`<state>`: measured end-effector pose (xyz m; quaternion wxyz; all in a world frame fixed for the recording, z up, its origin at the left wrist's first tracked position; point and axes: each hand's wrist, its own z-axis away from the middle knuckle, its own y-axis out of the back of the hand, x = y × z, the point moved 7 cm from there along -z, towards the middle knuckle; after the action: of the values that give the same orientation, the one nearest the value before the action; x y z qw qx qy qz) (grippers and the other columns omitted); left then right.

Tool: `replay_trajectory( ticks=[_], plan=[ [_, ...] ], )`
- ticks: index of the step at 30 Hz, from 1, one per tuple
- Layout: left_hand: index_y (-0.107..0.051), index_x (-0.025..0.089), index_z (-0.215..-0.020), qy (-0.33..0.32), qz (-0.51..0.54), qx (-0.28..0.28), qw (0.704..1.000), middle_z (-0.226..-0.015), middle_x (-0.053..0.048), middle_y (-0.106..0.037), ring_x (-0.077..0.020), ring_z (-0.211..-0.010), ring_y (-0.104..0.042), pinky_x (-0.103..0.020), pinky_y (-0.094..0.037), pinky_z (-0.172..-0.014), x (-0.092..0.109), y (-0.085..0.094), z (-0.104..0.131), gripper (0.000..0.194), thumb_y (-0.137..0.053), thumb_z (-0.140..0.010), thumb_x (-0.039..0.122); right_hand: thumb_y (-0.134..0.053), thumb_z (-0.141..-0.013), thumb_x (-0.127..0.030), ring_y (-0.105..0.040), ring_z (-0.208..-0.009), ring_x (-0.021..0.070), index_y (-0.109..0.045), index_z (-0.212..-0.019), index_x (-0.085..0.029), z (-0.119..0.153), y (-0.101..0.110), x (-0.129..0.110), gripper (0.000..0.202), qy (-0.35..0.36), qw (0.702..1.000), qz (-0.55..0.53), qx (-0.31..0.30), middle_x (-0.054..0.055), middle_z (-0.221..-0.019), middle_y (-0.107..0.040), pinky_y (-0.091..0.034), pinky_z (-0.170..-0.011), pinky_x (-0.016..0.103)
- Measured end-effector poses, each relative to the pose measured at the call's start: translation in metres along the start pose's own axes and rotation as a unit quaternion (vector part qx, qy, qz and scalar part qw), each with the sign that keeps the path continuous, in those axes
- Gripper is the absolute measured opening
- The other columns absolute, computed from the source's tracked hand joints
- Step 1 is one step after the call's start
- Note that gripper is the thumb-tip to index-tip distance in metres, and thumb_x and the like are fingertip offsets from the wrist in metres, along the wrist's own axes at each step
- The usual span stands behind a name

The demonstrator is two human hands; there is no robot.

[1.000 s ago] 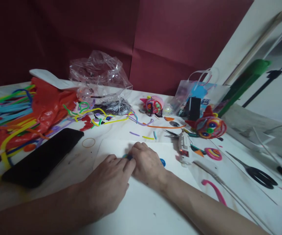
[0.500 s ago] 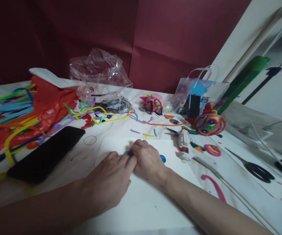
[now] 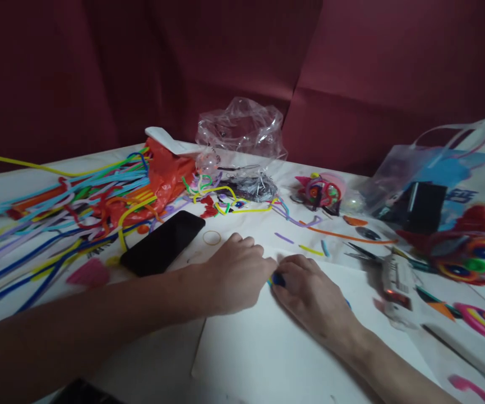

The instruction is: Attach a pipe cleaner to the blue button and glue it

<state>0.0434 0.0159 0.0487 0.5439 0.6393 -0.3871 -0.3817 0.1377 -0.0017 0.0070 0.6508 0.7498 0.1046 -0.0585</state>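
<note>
Your left hand (image 3: 236, 275) and right hand (image 3: 315, 294) meet fingertip to fingertip on the white paper sheet (image 3: 267, 348) at the table's near edge. Between them both grips pinch a small blue piece (image 3: 277, 280), pressed down on the sheet; most of it is hidden under your fingers. A black phone (image 3: 162, 242) lies just left of your left hand, with a rubber band (image 3: 211, 238) beside it. The glue gun (image 3: 396, 280) rests near your right hand, toward the table's right edge.
</note>
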Motion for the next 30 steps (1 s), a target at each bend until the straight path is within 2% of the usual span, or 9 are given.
replay_trajectory(
  ticks=[6,13,21,26,30],
  plan=[
    [-0.052,0.023,-0.106,-0.029,-0.011,-0.051,0.998,-0.078,-0.005,-0.061,-0.0226,-0.074,-0.054,-0.036,-0.034,-0.068,0.008,-0.016,0.007,0.032,-0.050,-0.075,0.015,-0.054,-0.079,-0.017,-0.047,-0.094,0.0225,-0.061,-0.094,-0.017,0.003,-0.003,0.003,0.017,0.023,0.999,-0.007,0.022,0.008,-0.103,-0.051,-0.044,-0.080,0.035],
    [-0.050,0.020,-0.109,-0.010,-0.009,-0.121,0.993,-0.086,-0.007,-0.063,-0.0241,-0.081,-0.055,-0.037,-0.032,-0.072,0.006,-0.024,0.009,0.030,-0.051,-0.079,0.022,-0.050,-0.078,-0.024,-0.048,-0.092,0.0228,-0.061,-0.094,-0.019,0.004,-0.005,0.007,0.020,0.041,0.997,-0.009,0.061,0.007,-0.103,-0.052,-0.045,-0.077,0.036],
    [-0.049,0.020,-0.111,-0.007,0.003,-0.138,0.990,-0.084,-0.005,-0.064,-0.0242,-0.079,-0.056,-0.037,-0.031,-0.072,0.005,-0.025,0.010,0.029,-0.047,-0.083,0.025,-0.041,-0.080,-0.034,-0.050,-0.091,0.0248,-0.063,-0.093,-0.020,0.005,-0.003,0.008,0.029,0.072,0.995,-0.020,0.072,0.008,-0.101,-0.053,-0.046,-0.075,0.041],
    [-0.045,0.020,-0.119,-0.001,0.007,-0.173,0.985,-0.087,-0.007,-0.065,-0.0245,-0.084,-0.056,-0.037,-0.029,-0.074,0.006,-0.025,0.010,0.035,-0.045,-0.084,0.023,-0.039,-0.084,-0.039,-0.049,-0.097,0.0246,-0.063,-0.099,-0.019,0.007,-0.004,0.011,0.035,0.092,0.993,-0.032,0.066,0.008,-0.106,-0.053,-0.045,-0.082,0.043],
    [-0.048,0.019,-0.115,-0.004,0.002,-0.166,0.986,-0.085,-0.007,-0.065,-0.0245,-0.082,-0.056,-0.037,-0.030,-0.073,0.007,-0.024,0.011,0.031,-0.045,-0.085,0.024,-0.040,-0.086,-0.042,-0.047,-0.101,0.0248,-0.063,-0.105,-0.021,0.010,-0.007,0.013,0.037,0.107,0.992,-0.031,0.057,0.008,-0.112,-0.051,-0.043,-0.085,0.046]
  ],
)
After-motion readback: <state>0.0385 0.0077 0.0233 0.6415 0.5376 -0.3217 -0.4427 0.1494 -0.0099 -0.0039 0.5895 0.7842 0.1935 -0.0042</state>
